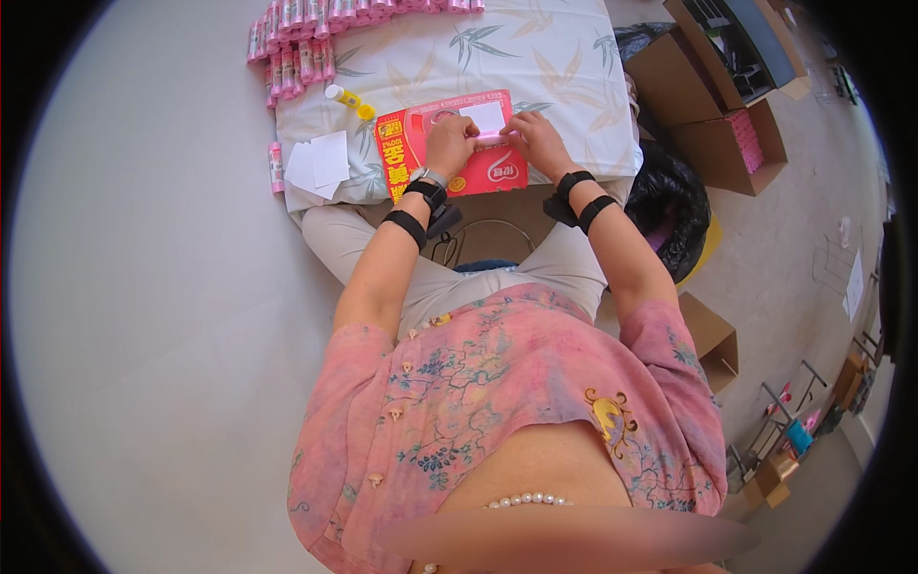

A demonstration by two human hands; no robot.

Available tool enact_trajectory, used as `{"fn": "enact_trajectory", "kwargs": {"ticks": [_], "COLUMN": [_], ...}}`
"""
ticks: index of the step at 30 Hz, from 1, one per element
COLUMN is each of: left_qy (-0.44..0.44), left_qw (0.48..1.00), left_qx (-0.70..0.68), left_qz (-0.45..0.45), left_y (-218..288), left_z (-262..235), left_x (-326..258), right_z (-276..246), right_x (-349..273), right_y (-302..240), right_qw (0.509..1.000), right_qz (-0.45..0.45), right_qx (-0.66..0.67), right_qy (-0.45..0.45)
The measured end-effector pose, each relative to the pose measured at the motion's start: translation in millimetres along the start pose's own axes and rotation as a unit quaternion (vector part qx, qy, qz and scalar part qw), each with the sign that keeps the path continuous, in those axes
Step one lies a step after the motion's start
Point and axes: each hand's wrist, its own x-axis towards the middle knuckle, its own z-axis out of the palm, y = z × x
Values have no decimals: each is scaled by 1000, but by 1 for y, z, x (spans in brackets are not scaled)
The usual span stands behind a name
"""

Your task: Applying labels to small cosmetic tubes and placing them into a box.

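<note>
Both hands meet over a red and yellow printed cardboard sheet (430, 182) at the table's near edge. A small pink roll (490, 141) lies crosswise there, against the near edge of a white paper slip (483, 117). At the roll's left end, my left hand (449, 145) has its fingers closed on it. My right hand (539, 145) pinches the other end. Fingertips partly cover the roll, and whether the slip sticks to it cannot be made out. To the left lie a yellow and white glue stick (344, 97) and several loose white slips (318, 165).
Many pink rolls (311, 19) are piled at the table's far left, and a single roll (276, 167) lies at its left edge. A black plastic bag (674, 206) stands right of the table. Beyond it sit open cardboard boxes (765, 129), one holding pink rolls.
</note>
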Motion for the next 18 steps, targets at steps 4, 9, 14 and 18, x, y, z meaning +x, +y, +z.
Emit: {"fn": "enact_trajectory", "kwargs": {"ticks": [4, 9, 14, 18], "left_qy": [-63, -127, -157, -135], "left_qw": [996, 970, 960, 976], "left_qx": [-33, -160, -157, -101], "left_qz": [-49, -136, -173, -139], "left_y": [-15, -54, -52, -53], "left_z": [-2, -3, 2, -8], "left_x": [15, 32, 40, 34], "right_z": [0, 0, 0, 2], "right_x": [13, 41, 52, 66], "right_y": [8, 10, 25, 19], "right_qw": [999, 979, 957, 960], "right_qz": [28, 128, 192, 180], "right_qx": [26, 110, 126, 102], "right_qy": [-26, -114, -179, -190]}}
